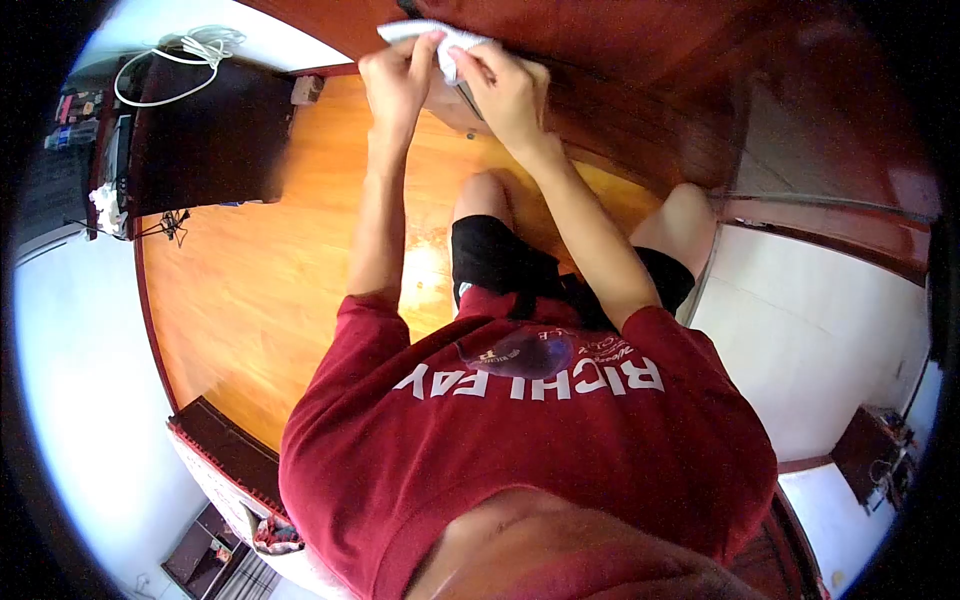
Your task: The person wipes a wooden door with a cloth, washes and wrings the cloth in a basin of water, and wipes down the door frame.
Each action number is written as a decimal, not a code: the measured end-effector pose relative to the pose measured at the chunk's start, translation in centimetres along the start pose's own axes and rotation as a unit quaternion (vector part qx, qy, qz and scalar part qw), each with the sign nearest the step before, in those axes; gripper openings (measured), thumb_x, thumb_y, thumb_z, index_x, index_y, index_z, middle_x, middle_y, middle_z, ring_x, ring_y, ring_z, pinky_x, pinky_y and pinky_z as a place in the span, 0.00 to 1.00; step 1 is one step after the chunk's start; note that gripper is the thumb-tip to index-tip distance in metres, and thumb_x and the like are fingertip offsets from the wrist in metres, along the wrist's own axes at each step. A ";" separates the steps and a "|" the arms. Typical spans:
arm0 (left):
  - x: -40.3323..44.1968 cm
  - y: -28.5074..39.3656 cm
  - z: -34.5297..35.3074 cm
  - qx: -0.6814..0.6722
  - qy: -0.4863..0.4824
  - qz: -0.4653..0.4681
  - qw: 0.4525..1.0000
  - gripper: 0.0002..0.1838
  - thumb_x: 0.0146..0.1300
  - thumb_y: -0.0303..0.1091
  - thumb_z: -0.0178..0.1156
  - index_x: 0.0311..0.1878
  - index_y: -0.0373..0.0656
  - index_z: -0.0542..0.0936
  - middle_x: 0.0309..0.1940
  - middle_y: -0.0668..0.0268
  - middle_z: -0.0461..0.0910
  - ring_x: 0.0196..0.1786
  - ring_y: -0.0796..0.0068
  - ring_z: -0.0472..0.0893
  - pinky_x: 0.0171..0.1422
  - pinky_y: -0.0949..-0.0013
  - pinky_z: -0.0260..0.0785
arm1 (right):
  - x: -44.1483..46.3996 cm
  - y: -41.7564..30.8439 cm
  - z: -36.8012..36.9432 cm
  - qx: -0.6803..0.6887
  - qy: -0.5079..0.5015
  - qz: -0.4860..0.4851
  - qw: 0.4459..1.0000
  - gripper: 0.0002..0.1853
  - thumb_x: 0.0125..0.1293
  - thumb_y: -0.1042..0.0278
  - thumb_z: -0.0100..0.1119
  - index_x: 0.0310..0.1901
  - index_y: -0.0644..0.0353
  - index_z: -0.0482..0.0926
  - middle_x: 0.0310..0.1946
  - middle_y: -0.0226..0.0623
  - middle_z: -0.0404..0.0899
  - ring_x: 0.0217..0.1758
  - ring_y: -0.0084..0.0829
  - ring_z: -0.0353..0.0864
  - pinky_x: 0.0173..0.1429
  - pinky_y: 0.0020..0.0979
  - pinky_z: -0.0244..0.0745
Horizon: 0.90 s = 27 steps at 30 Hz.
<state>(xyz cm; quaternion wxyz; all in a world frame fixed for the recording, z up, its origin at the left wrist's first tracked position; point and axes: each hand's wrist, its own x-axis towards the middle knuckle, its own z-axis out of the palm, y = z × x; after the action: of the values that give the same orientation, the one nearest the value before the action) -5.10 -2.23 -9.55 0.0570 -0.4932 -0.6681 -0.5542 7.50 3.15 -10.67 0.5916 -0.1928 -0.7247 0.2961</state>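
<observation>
A small white cloth-like piece is stretched between my two hands at the top of the view, in front of a reddish-brown wooden surface. My left hand pinches its lower edge between thumb and fingers. Close beside it on the right, my right hand grips the piece with thumb and bent fingers. Part of the white piece is hidden behind the fingers. Just below it is a pale greyish object, partly covered by my right hand; what it is I cannot tell.
Below the hands are my bare knees and an orange wooden floor. A dark cabinet with a coiled white cable stands at left. Glossy brown panels rise at right. A dark piece of furniture holds small items at far right.
</observation>
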 end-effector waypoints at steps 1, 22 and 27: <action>-1.3 -1.4 -0.5 0.079 -0.050 -0.006 0.996 0.18 0.60 0.41 0.64 0.22 0.35 0.82 0.10 0.53 0.69 0.12 0.75 0.63 0.20 0.67 0.60 | -2.0 1.5 0.9 -0.007 -0.027 0.035 0.999 0.06 0.58 0.68 0.65 0.32 0.61 0.80 0.20 0.44 0.78 0.22 0.34 0.82 0.24 0.29 0.72; -10.5 -7.5 8.1 0.150 -0.480 0.047 0.863 0.15 0.66 0.43 0.53 0.37 0.43 0.83 0.29 0.49 0.80 0.35 0.48 0.80 0.39 0.52 0.72 | -15.8 10.0 -4.5 0.093 -0.069 0.334 0.936 0.11 0.61 0.67 0.63 0.39 0.67 0.76 0.33 0.47 0.83 0.35 0.35 0.84 0.38 0.31 0.77; -5.7 1.9 7.4 0.116 -0.325 0.143 0.928 0.13 0.63 0.41 0.58 0.29 0.43 0.84 0.19 0.54 0.78 0.22 0.54 0.78 0.26 0.60 0.70 | -6.6 2.4 -10.5 -0.065 -0.033 0.240 0.968 0.08 0.58 0.65 0.65 0.32 0.61 0.80 0.28 0.39 0.82 0.29 0.26 0.82 0.31 0.27 0.72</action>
<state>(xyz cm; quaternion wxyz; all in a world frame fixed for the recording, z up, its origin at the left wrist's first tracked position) 2.66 0.09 -14.54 -0.0283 -0.7265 -0.6320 -0.2683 19.07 2.88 -15.82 0.4650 -0.3898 -0.6940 0.3877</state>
